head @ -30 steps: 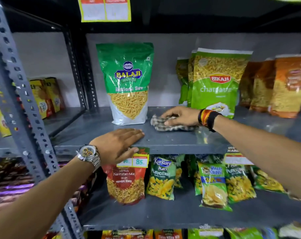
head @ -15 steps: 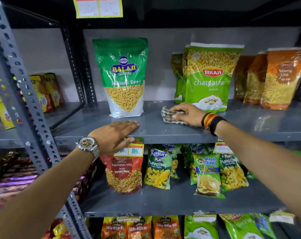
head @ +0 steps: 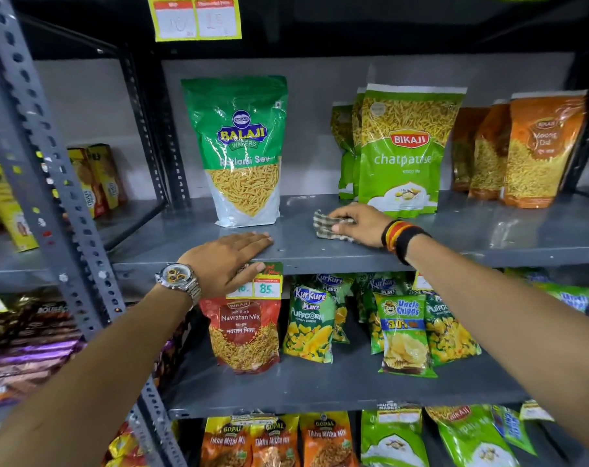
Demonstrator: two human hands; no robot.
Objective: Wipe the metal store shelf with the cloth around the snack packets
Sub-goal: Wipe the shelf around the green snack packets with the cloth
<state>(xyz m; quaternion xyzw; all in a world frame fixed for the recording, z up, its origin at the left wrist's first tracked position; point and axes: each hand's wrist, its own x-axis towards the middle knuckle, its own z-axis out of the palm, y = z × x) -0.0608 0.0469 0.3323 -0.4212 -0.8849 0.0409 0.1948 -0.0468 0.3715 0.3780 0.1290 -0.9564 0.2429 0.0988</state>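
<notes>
Checked cloth (head: 332, 227), one, two hands

Both forearms showing bare, no sleeves. Left hand (head: 227, 262): wearing a silver metal-link wristwatch (head: 177, 279) with yellow subdials, sitting at about 8 o'clock from the knuckles. Right hand (head: 362, 224): wearing stacked wristbands (head: 402, 239), red, yellow and black, at about 4 o'clock.

Grey wall (head: 320, 96) behind the racks, evenly lit, dim at 12 o'clock. Perforated grey upright (head: 33, 146) from 10 to 7 o'clock, darker post (head: 145, 129) behind it. Neighbouring rack (head: 131, 220) at 9 o'clock with yellow boxes (head: 97, 180). Yellow price tag (head: 197, 16) at 12 o'clock. Floor not visible.
</notes>
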